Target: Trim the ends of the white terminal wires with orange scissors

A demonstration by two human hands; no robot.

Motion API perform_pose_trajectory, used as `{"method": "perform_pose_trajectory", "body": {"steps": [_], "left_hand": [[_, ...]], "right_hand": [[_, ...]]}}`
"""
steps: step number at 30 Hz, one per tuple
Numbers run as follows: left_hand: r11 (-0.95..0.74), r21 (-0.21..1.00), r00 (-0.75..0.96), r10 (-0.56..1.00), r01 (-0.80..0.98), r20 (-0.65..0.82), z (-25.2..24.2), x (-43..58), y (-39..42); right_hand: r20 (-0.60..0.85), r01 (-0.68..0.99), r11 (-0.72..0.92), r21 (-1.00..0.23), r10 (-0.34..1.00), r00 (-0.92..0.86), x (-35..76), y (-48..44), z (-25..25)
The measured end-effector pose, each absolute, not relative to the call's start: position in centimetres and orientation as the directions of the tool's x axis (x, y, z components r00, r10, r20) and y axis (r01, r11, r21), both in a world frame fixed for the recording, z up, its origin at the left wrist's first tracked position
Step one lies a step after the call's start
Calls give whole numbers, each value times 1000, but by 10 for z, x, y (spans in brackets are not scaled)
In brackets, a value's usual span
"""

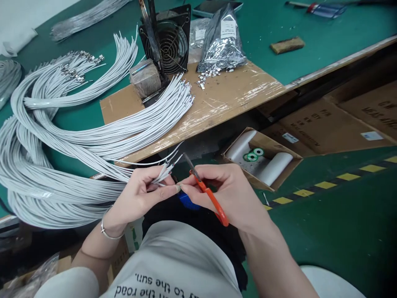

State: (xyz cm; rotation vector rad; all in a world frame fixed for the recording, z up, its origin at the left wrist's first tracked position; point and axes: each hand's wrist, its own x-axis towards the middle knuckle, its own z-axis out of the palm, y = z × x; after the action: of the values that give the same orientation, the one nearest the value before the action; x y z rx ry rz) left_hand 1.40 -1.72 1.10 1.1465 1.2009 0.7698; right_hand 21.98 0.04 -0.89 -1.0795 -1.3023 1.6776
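Green matting covers the workbench [263,41], and a taped cardboard sheet [223,95] lies over its near edge, which I judge is there to spare the mat from wear. From my remote station I note a large looped bundle of white wires [62,136] across the left of the bench, its free ends fanned onto the cardboard so that they lie within easy reach. A small fan [172,41] stands at the far side, and just right of it is a foil bag of metal terminals [221,41], with loose terminals [207,76] spilled at its mouth. The left hand [139,194], low in the near centre, has its thumb and fingers pressed together, pinching a few wire ends [164,171] drawn off the bundle; the tips splay out past the fingers, clear of the bench edge. The right hand [232,194] is closed round the orange-handled scissors [201,186], gripping them close to the pivot, which I judge gives finer control. The blades look nearly closed and point up toward the wire ends, just beside them; I cannot tell whether they touch. The fingertips of both hands meet, steadying each other. An open box [269,147] holding white rolls sits below the bench on the right.
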Motion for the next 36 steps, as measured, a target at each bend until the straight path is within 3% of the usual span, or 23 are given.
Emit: {"method": "perform_pose_trajectory", "body": {"steps": [8, 13, 20, 23, 29, 32, 36], "left_hand": [[220, 956, 114, 963, 196, -245, 8, 16, -14], [117, 960, 30, 991, 252, -129, 9, 25, -17], [23, 980, -73, 997, 195, -9, -9, 37, -26], [64, 991, -85, 995, 121, -54, -14, 35, -26], [166, 985, 4, 986, -52, -166, -12, 26, -15], [231, 969, 38, 973, -85, -228, -6, 24, -14], [252, 965, 69, 967, -74, -247, 0, 24, -18]], "right_hand": [[-25, -53, -41, -998, 962, -272, 217, 1, -6], [-36, -24, -42, -999, 982, -185, 217, 0, -6], [-36, -202, 4, -979, 980, 194, 173, -16, -19], [62, -113, 105, -988, 940, 336, 155, -23, -26], [71, -94, 87, -992, 985, 157, 185, -10, -31], [139, 35, 136, -990, 985, 103, 211, -4, -33], [180, 173, 196, -965, 978, -106, 229, -5, -38]]}}
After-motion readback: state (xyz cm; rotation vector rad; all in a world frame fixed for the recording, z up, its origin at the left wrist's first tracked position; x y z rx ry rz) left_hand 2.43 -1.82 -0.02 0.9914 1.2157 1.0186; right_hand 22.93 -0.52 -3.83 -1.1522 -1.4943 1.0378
